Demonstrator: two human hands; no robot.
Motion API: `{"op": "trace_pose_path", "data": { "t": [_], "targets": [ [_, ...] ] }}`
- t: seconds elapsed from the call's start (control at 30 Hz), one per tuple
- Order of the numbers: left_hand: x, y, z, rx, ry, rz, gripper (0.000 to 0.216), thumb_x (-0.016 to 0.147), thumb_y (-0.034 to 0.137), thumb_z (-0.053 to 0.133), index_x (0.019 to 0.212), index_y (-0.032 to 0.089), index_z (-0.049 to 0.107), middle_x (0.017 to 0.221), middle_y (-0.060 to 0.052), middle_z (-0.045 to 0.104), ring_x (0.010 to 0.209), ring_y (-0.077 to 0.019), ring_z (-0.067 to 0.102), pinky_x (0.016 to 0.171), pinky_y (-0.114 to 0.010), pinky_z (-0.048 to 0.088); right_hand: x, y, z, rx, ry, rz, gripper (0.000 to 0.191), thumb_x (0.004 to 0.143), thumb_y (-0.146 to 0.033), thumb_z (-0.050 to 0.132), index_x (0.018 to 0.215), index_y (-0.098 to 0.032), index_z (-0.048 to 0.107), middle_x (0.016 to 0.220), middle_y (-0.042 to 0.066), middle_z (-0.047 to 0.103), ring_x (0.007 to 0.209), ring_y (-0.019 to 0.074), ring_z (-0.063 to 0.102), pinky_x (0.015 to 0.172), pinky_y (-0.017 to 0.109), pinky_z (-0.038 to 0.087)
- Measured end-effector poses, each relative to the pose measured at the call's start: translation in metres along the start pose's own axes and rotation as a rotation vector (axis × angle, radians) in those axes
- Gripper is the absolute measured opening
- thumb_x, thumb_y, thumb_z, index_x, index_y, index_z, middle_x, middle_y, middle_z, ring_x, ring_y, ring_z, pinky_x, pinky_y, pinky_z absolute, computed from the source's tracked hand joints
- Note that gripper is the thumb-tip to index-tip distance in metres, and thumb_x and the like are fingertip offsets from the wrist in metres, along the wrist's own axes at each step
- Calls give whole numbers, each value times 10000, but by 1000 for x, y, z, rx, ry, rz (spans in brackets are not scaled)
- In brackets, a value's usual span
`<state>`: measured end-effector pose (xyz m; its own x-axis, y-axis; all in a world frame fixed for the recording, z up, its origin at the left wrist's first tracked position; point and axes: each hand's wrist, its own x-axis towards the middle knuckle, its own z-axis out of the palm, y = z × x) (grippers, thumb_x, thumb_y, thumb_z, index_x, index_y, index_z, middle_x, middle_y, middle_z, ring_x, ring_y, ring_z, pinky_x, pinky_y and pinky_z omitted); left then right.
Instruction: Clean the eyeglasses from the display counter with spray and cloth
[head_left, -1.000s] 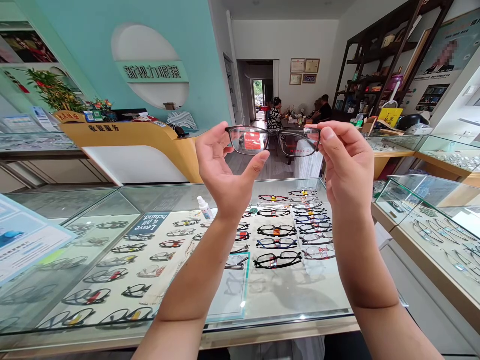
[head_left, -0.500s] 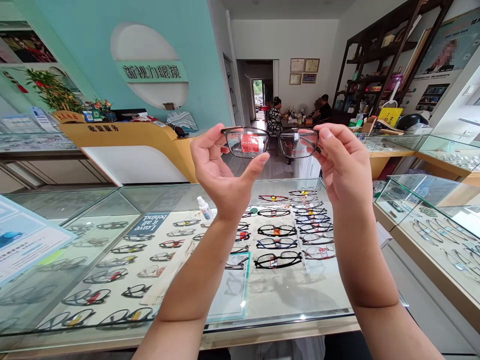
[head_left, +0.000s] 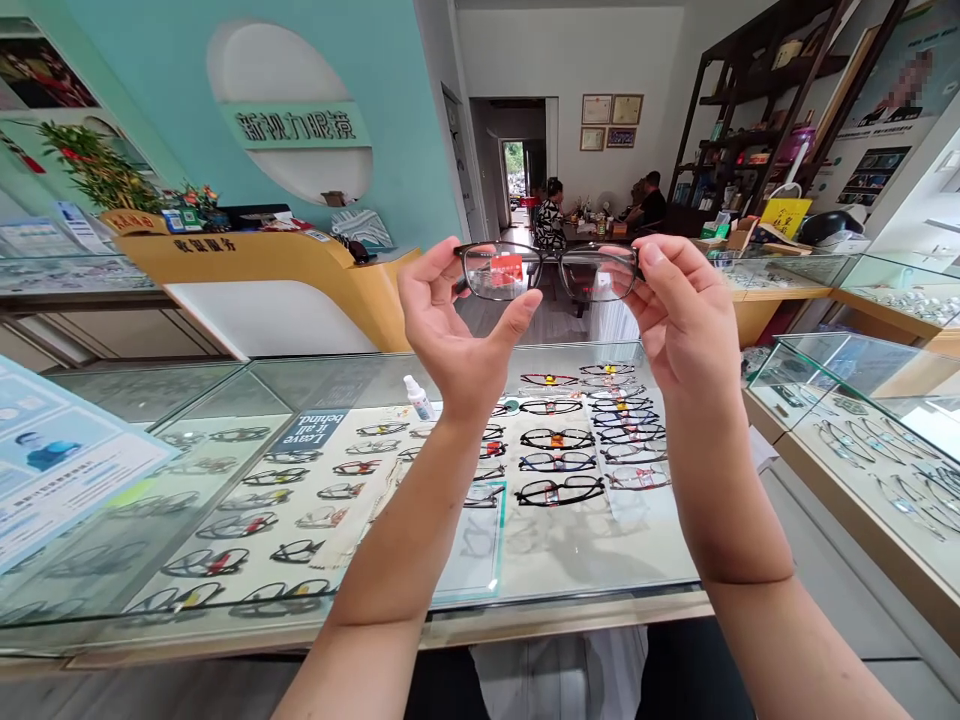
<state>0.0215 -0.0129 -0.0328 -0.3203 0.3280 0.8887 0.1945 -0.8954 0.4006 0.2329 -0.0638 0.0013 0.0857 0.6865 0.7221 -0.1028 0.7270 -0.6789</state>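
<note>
A pair of dark-framed eyeglasses [head_left: 552, 255] is held up at arm's length above the glass counter. A red label shows on its left lens, and faint red print on the right one. My left hand [head_left: 463, 325] has its fingers bent around the left hinge and temple, while its thumb stands away from the frame. At the other end, my right hand [head_left: 686, 315] pinches the right hinge between thumb and fingers. The temples point back behind the front and are partly hidden by the fingers.
Below is a glass display case [head_left: 570, 560] with rows of eyeglasses and a white spray bottle [head_left: 418, 398]. A printed sheet [head_left: 67, 465] is at the left. Another display case [head_left: 885, 450] stands right. Beyond are a yellow reception counter [head_left: 300, 270] and people at a table.
The view has tilted down slightly, so the room and cases sit higher. The eyeglasses' front has tipped a little, and both hands keep their hold. My left hand appears slightly further right.
</note>
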Motion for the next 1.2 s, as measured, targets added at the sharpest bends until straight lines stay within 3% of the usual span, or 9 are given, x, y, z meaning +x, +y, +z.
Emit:
{"op": "trace_pose_path", "data": {
  "t": [0.1, 0.17, 0.3, 0.43, 0.53, 0.63, 0.83, 1.03, 1.2],
  "targets": [
    [-6, 4, 2, -133, -30, -161, 908, 721, 775, 960, 1406, 308, 592, 1380, -108, 723, 1385, -314, 699, 1154, -477, 563, -4, -3, 1, 88, 0, 32, 270, 1046, -550, 670, 1137, -302, 725, 1260, 38, 822, 1189, 221, 809, 1139, 423, 629],
    [-14, 5, 2, -262, -48, -344, 883, 688, 757, 986, 1336, 273, 630, 1330, -113, 754, 1330, -302, 728, 1106, -433, 566, -10, 3, 1, 99, -11, 67, 276, 1041, -533, 670, 1154, -296, 753, 1236, 38, 835, 1175, 225, 811, 1129, 439, 640],
    [-40, 6, -2, -481, -144, -849, 782, 651, 675, 1026, 1199, 218, 706, 1206, -104, 806, 1203, -264, 770, 893, -312, 555, -36, 35, -1, -110, -104, 23, 297, 941, -508, 849, 1173, -323, 827, 1256, 34, 859, 1233, 256, 789, 1100, 471, 648],
    [-68, 2, -10, -676, -231, -1325, 570, 774, 590, 979, 1097, 175, 758, 1032, -81, 827, 993, -196, 791, 720, -256, 523, -62, 64, 2, -288, -106, -97, 205, 981, -437, 832, 1159, -344, 869, 1319, 50, 862, 1296, 282, 767, 1212, 529, 561],
    [-82, -3, -17, -806, -262, -1541, 441, 843, 498, 954, 1035, 152, 761, 936, -66, 816, 888, -170, 781, 691, -254, 548, -71, 74, 6, -342, -121, -91, 161, 973, -457, 832, 1082, -349, 881, 1265, 56, 878, 1264, 298, 775, 1184, 540, 574],
    [-91, -9, -22, -870, -324, -1680, 438, 861, 526, 939, 968, 146, 749, 878, -77, 802, 850, -193, 782, 694, -284, 587, -74, 77, 7, -338, -170, -61, 155, 965, -472, 836, 1010, -335, 890, 1224, 72, 887, 1229, 298, 787, 1136, 529, 597],
    [-95, -18, -30, -891, -390, -1797, 488, 883, 593, 909, 926, 143, 727, 828, -87, 773, 786, -200, 765, 655, -279, 576, -73, 79, 3, -272, -247, 21, 197, 948, -519, 865, 968, -329, 911, 1223, 87, 890, 1204, 294, 804, 1106, 500, 607],
    [-96, -30, -32, -694, -559, -1683, 648, 855, 770, 852, 1007, 150, 739, 899, -92, 780, 798, -202, 759, 704, -290, 581, -72, 79, 4, -236, -212, 80, 332, 905, -644, 861, 889, -315, 902, 1103, 80, 901, 1137, 293, 814, 1081, 493, 614],
    [-92, -40, -32, -436, -338, -1500, 637, 832, 764, 875, 971, 160, 728, 839, -31, 719, 698, -134, 672, 629, -248, 487, -71, 91, -3, -209, -160, 139, 302, 891, -590, 885, 874, -288, 869, 1154, 87, 886, 1162, 288, 806, 1139, 497, 584]
  ]
}}
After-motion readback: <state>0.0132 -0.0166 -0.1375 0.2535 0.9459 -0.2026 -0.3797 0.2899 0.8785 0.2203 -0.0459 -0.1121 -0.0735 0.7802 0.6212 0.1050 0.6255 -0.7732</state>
